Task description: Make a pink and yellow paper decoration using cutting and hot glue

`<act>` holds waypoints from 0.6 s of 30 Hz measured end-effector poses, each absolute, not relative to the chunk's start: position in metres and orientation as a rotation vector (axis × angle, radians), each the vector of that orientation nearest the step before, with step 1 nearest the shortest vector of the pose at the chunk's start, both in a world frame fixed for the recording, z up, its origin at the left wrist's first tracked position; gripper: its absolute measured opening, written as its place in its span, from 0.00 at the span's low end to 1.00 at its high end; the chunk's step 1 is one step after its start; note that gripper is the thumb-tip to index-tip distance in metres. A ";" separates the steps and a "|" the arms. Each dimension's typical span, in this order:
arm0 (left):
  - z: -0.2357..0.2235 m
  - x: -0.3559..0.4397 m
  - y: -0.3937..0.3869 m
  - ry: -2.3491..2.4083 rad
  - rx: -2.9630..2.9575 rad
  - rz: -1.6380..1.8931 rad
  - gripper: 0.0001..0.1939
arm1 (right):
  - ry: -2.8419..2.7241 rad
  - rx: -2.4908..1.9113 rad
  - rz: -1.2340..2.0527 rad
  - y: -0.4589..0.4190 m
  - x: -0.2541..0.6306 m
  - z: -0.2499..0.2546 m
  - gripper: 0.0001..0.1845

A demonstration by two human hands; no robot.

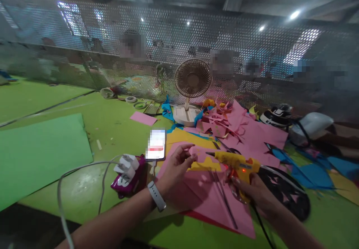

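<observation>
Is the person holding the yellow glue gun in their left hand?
No, the yellow glue gun is in the right hand, while the left hand holds a small pink paper piece.

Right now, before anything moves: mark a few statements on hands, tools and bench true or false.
1. The right hand holds the yellow glue gun. True.
2. A red light on the glue gun is lit. True.
3. The watch is on the right wrist. False: the watch is on the left.
4. The tweezers lie on pink paper. True.
5. The phone's screen is dark. False: the phone is lit.
</observation>
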State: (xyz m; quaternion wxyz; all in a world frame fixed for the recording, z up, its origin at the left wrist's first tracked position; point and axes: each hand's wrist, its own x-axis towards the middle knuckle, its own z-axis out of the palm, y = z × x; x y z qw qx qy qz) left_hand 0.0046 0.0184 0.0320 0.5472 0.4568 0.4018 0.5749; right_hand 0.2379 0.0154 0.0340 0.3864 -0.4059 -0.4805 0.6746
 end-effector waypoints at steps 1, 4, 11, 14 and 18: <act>0.032 0.005 0.019 0.955 1.095 1.358 0.18 | -1.265 -1.055 1.703 0.014 0.239 0.031 0.17; 0.031 0.005 0.020 0.959 1.117 1.345 0.18 | -1.334 -1.141 1.623 0.010 0.239 0.025 0.20; 0.030 0.005 0.018 0.952 1.113 1.360 0.18 | -1.342 -1.444 1.332 0.003 0.232 0.023 0.25; 0.028 0.005 0.017 0.956 1.143 1.351 0.18 | -1.418 -1.516 1.325 0.005 0.232 0.021 0.25; 0.026 0.004 0.017 0.951 1.175 1.350 0.18 | -1.444 -1.518 1.320 0.006 0.234 0.018 0.23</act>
